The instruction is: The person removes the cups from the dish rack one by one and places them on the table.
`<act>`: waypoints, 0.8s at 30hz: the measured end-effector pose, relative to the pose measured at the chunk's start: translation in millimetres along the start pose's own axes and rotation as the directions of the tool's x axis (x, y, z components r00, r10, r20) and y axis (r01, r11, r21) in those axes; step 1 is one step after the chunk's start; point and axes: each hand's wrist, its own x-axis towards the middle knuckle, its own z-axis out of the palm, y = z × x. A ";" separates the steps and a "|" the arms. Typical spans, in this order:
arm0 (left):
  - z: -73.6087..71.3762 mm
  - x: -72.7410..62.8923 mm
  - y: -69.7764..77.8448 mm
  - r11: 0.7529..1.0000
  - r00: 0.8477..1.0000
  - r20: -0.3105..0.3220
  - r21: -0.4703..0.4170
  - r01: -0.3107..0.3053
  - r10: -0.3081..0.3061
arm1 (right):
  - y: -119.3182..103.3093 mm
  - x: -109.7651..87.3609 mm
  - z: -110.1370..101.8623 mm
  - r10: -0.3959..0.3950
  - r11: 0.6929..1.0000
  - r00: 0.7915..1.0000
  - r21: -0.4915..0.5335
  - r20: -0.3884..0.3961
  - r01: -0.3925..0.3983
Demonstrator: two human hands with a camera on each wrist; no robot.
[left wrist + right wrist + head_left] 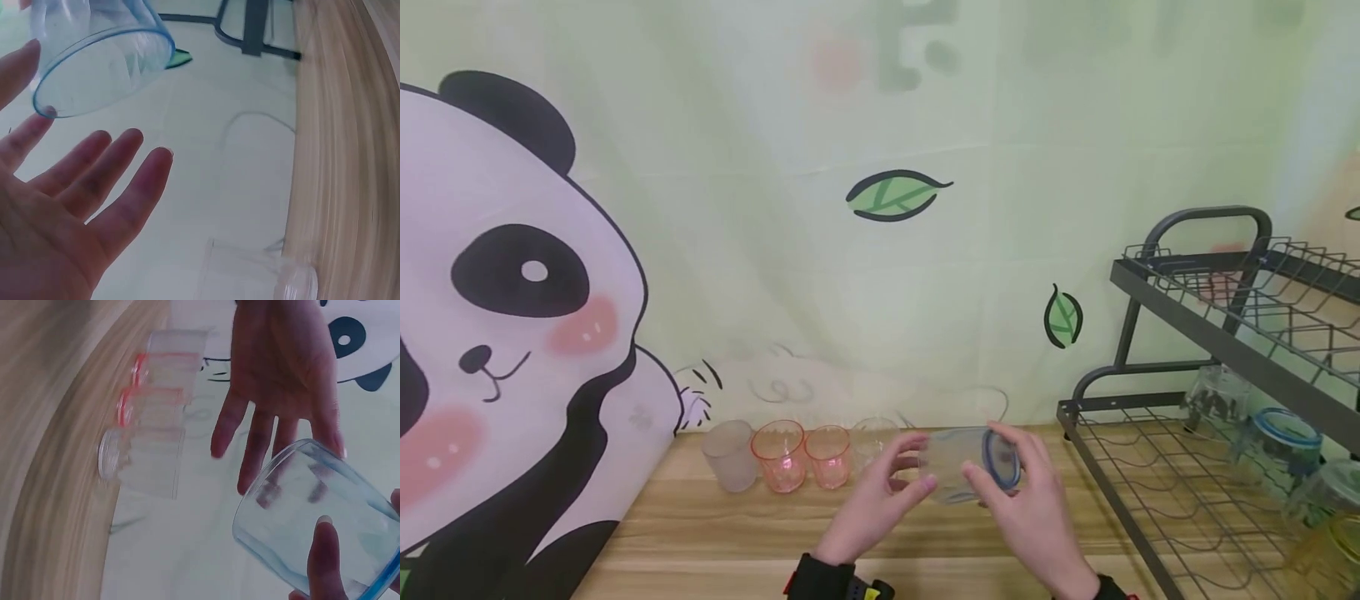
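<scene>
My right hand [1030,508] holds a clear drinking glass [955,467] with a blue rim, tilted on its side above the table. Its thumb lies along the glass wall and its fingers go round the blue-rimmed end. At the opposite end is my left hand [883,500], its fingers spread and fairly straight. In the right wrist view, the left fingertips [340,450] are right at that end of the glass [300,512]. The left wrist view shows the left palm [56,212] facing the glass [106,69], with the fingers not wrapped round it.
Along the back of the wooden table [737,542] stand a frosted glass [730,457], two red-rimmed glasses [782,458] and a clear glass [872,437]. To the right, a black two-tier wire rack [1150,467] holds several glasses [1277,446] on its lower shelf. A panda-printed cloth [775,250] hangs behind.
</scene>
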 end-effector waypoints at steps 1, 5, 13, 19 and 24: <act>0.0 -0.1 0.4 1.000 1.000 0.008 -0.018 0.005 -0.005 | -0.4 -0.3 -0.4 0.032 0.998 0.999 0.053 0.012 -0.033; 0.2 -1.5 3.1 0.994 0.997 0.080 -0.104 0.028 -0.019 | -0.1 -1.3 -1.1 0.111 0.969 0.992 0.216 0.060 -0.121; 4.4 -2.0 7.2 0.954 0.984 0.174 -0.284 0.091 -0.042 | 4.7 -5.5 1.0 0.112 0.913 0.988 0.381 0.105 -0.144; 6.6 -1.6 10.2 0.940 0.987 0.154 -0.332 0.083 -0.033 | 6.5 -8.7 3.7 0.122 0.867 0.983 0.468 0.137 -0.173; 8.0 -0.7 13.8 0.915 0.993 0.111 -0.394 0.085 -0.044 | 9.9 -10.4 2.7 0.138 0.830 0.976 0.519 0.167 -0.206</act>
